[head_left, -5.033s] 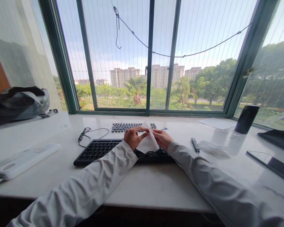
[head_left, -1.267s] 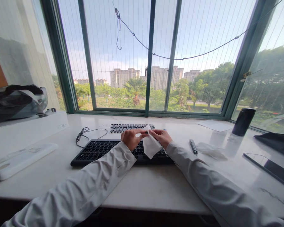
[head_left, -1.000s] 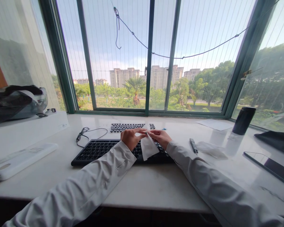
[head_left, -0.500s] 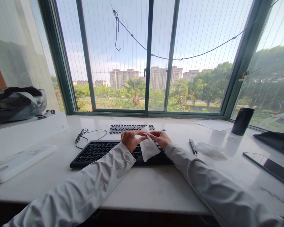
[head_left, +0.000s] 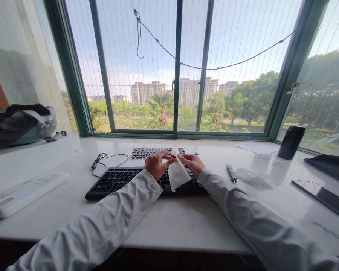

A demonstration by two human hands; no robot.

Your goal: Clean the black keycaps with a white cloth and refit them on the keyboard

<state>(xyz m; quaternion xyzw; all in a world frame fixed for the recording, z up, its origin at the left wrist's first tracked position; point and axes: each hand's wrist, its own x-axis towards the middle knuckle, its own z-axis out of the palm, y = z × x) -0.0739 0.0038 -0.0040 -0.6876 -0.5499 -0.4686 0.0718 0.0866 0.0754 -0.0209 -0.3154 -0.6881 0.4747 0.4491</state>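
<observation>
A white tissue (head_left: 177,175) is pinched at its top by the left hand (head_left: 156,165) and the right hand (head_left: 192,164), hanging above the black keyboard (head_left: 115,181) on the table (head_left: 169,222).

A white wipe (head_left: 177,175) hangs near the middle of the frame, thin and soft, folded into a rough wedge with a creased face. Its top corner is pinched at about the centre of the frame; the rest droops down and slightly right, its lower edge over the front rows of a black keyboard (head_left: 121,180).
</observation>
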